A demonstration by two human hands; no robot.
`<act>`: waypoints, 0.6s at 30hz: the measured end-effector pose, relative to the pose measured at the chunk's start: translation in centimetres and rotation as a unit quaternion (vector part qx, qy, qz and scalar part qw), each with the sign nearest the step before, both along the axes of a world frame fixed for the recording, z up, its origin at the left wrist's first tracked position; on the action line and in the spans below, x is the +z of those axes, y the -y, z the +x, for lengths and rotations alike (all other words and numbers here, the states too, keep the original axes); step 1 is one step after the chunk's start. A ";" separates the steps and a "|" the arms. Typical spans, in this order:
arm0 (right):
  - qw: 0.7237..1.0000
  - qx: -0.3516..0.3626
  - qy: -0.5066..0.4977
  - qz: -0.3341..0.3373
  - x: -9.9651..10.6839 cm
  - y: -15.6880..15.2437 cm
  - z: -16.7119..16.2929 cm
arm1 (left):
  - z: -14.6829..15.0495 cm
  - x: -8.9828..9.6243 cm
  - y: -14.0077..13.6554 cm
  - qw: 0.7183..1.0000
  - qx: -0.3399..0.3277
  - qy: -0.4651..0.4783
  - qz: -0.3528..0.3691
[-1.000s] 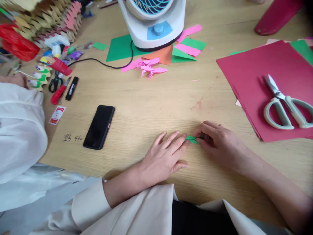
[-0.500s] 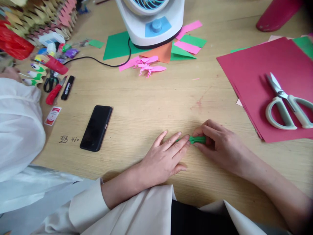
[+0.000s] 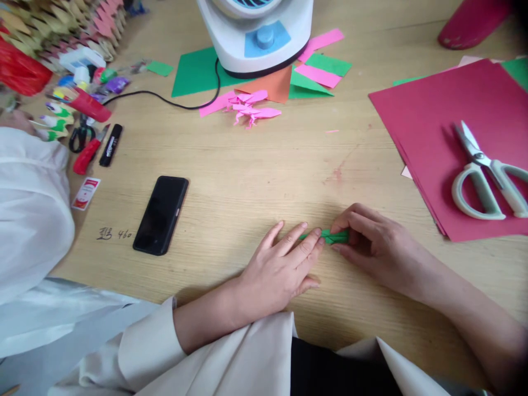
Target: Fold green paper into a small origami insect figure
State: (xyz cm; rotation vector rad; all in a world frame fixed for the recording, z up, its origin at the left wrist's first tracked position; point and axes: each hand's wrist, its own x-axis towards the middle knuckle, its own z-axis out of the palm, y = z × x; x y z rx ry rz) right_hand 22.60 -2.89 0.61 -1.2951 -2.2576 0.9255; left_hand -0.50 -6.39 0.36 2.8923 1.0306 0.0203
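A narrow strip of folded green paper (image 3: 335, 236) lies on the wooden table near its front edge. My left hand (image 3: 284, 264) is spread flat, its fingertips pressing on the left part of the paper and hiding some of it. My right hand (image 3: 371, 242) is closed at the right end, with thumb and fingers curled round it; the exact grip is partly hidden. Beyond the hands, pink folded-paper figures (image 3: 252, 109) sit in front of a white fan (image 3: 268, 49).
Scissors (image 3: 480, 165) rest on red paper sheets (image 3: 416, 110) at the right. To the left are a phone (image 3: 160, 215), a black marker (image 3: 111, 145) and a red knife (image 3: 91, 153). A person's white sleeve (image 3: 33, 209) is at the left edge. A cable (image 3: 165, 98) runs from the fan.
The view has shifted slightly. Both hands keep nearly the same place on the green paper, with the right fingers a little changed in position.
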 end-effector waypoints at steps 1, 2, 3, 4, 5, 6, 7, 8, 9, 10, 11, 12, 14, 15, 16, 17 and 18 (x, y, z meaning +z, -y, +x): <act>1.000 0.001 -0.003 0.007 -0.1 0.0 0.1 | 0.1 0.0 0.1 1.000 0.002 -0.002 0.004; 1.000 0.001 -0.003 0.017 -0.2 0.0 0.1 | 0.1 0.0 0.1 1.000 0.004 -0.004 0.007; 1.000 -0.001 0.000 0.026 -0.3 0.1 0.1 | 0.2 0.0 0.2 1.000 0.006 -0.006 0.009; 0.999 -0.002 0.004 0.033 -0.4 0.1 0.1 | 0.2 0.0 0.2 1.000 0.008 -0.008 0.011; 0.999 -0.004 0.008 0.037 -0.5 0.1 0.0 | 0.2 0.0 0.2 1.000 0.009 -0.009 0.013; 0.999 -0.005 0.010 0.041 -0.5 0.1 -0.1 | 0.3 0.0 0.3 1.000 0.009 -0.010 0.015; 0.999 -0.007 0.013 0.043 -0.6 0.1 -0.2 | 0.3 0.0 0.3 1.000 0.007 -0.011 0.016; 0.999 -0.010 0.015 0.046 -0.6 0.2 -0.3 | 0.3 0.0 0.3 1.000 0.006 -0.012 0.018; 0.999 -0.013 0.017 0.050 -0.6 0.2 -0.4 | 0.3 0.0 0.2 1.000 0.004 -0.013 0.019; 0.998 -0.015 0.021 0.053 -0.6 0.2 -0.5 | 0.3 0.0 0.2 1.000 0.002 -0.014 0.019; 0.998 -0.018 0.025 0.056 -0.6 0.2 -0.5 | 0.3 0.0 0.2 1.000 0.001 -0.016 0.019; 0.998 -0.019 0.028 0.059 -0.5 0.2 -0.6 | 0.3 0.0 0.2 1.000 0.002 -0.017 0.018; 0.997 -0.020 0.030 0.064 -0.4 0.2 -0.5 | 0.4 0.1 0.2 1.000 0.006 -0.021 0.016; 0.998 -0.017 0.026 0.062 -0.4 0.2 -0.4 | 0.4 0.1 0.2 1.000 0.008 -0.023 0.017; 0.998 -0.012 0.017 0.056 -0.3 0.2 -0.2 | 0.5 0.1 0.3 0.999 0.010 -0.025 0.018; 0.999 -0.007 0.003 0.048 -0.3 0.2 0.0 | 0.5 0.1 0.3 0.999 0.012 -0.026 0.021; 0.999 0.000 -0.015 0.042 -0.4 0.2 0.4 | 0.6 0.1 0.4 0.999 0.014 -0.027 0.026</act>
